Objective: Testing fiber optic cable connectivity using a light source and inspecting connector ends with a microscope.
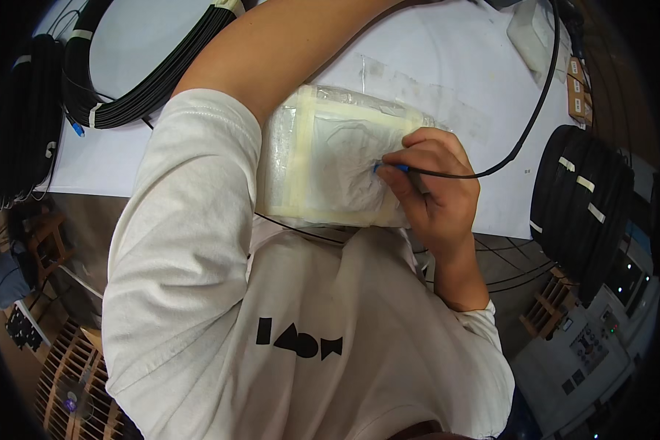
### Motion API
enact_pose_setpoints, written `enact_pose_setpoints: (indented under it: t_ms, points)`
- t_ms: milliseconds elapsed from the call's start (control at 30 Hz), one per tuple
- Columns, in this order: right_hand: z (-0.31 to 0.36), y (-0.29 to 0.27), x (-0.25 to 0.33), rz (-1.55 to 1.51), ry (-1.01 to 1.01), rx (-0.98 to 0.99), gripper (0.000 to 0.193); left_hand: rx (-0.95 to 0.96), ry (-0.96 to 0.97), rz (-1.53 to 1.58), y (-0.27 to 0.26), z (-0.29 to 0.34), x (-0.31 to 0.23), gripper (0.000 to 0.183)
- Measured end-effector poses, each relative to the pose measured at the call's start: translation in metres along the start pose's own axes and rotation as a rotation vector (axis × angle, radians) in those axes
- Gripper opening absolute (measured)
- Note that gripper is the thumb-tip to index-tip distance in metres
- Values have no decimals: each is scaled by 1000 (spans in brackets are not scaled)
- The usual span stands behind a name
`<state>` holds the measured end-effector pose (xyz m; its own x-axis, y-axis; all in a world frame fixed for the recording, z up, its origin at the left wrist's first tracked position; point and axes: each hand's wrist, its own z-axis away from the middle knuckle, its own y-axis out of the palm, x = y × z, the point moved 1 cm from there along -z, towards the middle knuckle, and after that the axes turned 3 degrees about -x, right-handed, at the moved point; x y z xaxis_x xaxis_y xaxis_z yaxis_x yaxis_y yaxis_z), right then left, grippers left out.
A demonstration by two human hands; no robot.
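A clear plastic packet [330, 158], flat and rectangular with pale yellowish tape round its edges, lies on the white table [447, 66]. Beyond the packet, at the table's far right corner, are a white pouch [529, 33] and small brown cartons [579, 92].

A workshop: black cable coils [583, 205] around a white worktable [433, 59].

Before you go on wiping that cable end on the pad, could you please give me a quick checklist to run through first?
1. Right hand grips the black cable near its tip: ok.
2. Blue connector touches the white taped pad: ok.
3. Left hand steadies the pad: cannot tell, out of view.
4. Cable runs free across the table, no snag: ok.
5. Connector tip clean: cannot tell, too small.
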<state>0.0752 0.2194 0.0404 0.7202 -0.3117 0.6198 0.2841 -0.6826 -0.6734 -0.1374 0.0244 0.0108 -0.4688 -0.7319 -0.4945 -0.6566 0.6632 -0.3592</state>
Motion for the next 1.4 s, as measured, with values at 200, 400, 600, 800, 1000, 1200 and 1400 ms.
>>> enact_pose_setpoints:
  t_ms: [200,400,600,800,1000,1200,1400]
  points:
    - [0,1,2,-17,91,-39,16,4,1,4,0,-2,2,65]
    - [1,3,7,-7,36,9,16,-13,16,23,2,-2,4,63]
    - [3,8,7,-41,105,-77,16,-48,67,43,1,-2,6,63]
    - [7,5,6,22,13,-38,17,686,-684,-282,-17,-42,-43,62]
    - [4,7,13,65,12,-40,15,-1,28,41,0,-3,1,61]
    - [4,6,8,-13,48,-33,15,-4,2,18,1,-3,1,62]
    - [2,3,16,81,29,49,15,-4,21,23,-2,-1,1,63]
